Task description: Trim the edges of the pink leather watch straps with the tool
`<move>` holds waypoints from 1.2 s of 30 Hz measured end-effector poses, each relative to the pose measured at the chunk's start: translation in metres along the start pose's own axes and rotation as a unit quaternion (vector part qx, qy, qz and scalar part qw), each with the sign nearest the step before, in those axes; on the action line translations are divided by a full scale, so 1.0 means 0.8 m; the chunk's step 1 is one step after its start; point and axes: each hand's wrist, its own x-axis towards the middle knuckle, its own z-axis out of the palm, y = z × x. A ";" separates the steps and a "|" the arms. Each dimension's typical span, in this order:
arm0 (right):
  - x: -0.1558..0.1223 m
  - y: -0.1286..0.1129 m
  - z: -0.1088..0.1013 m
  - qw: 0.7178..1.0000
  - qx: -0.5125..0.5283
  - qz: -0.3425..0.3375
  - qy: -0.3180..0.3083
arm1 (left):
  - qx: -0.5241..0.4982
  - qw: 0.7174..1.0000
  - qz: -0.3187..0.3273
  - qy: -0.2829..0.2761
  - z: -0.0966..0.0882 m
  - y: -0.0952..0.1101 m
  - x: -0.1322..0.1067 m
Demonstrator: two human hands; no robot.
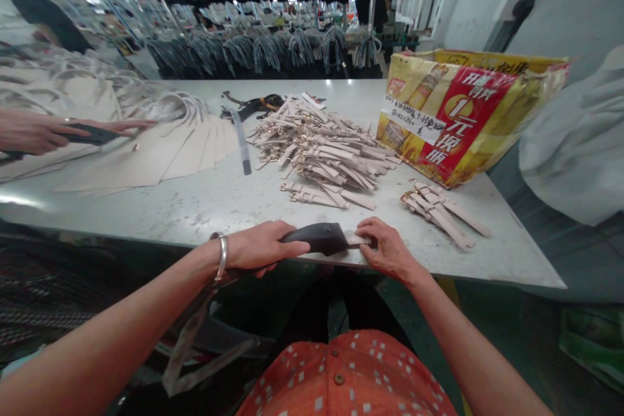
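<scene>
My left hand (260, 246) is wrapped around the body of a black hand-held tool (319, 238), whose exact kind I cannot make out. The tool's wide end points right, over the front edge of the table. There it meets a short pale strap (358, 240), which my right hand (387, 248) pinches between thumb and fingers. Beyond my hands lies a heap of similar pale buckled straps (326, 149), with gold-coloured metal parts. A smaller bunch of straps (439, 211) rests to the right of my right hand.
A yellow and red carton (453, 120) stands at the table's right side. At left, a co-worker's hand (34, 132) holds a dark tool over fanned pale panels (160, 149). A grey strip (240, 142) and dark straps (256, 106) lie behind. The white table (195, 208) ends just before me.
</scene>
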 end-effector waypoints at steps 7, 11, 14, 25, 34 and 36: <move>-0.002 -0.003 -0.003 1.000 -0.013 0.004 -0.012 | 0.024 0.997 0.046 0.052 0.012 0.018 0.024; -0.002 -0.003 -0.003 1.000 -0.016 0.009 -0.008 | -0.004 0.996 0.046 0.077 0.012 0.008 0.017; -0.001 -0.002 -0.002 1.000 -0.017 0.012 0.002 | -0.041 0.997 0.015 0.069 0.008 -0.006 0.003; -0.002 0.001 0.001 1.000 -0.005 -0.002 -0.010 | -0.039 0.998 0.025 0.051 0.020 0.008 0.011; -0.004 0.000 0.000 0.999 -0.034 -0.001 -0.008 | -0.066 0.993 0.031 0.093 0.019 -0.007 0.008; -0.004 -0.001 0.001 0.999 -0.035 -0.001 -0.003 | -0.070 0.993 0.020 0.090 0.017 -0.015 -0.001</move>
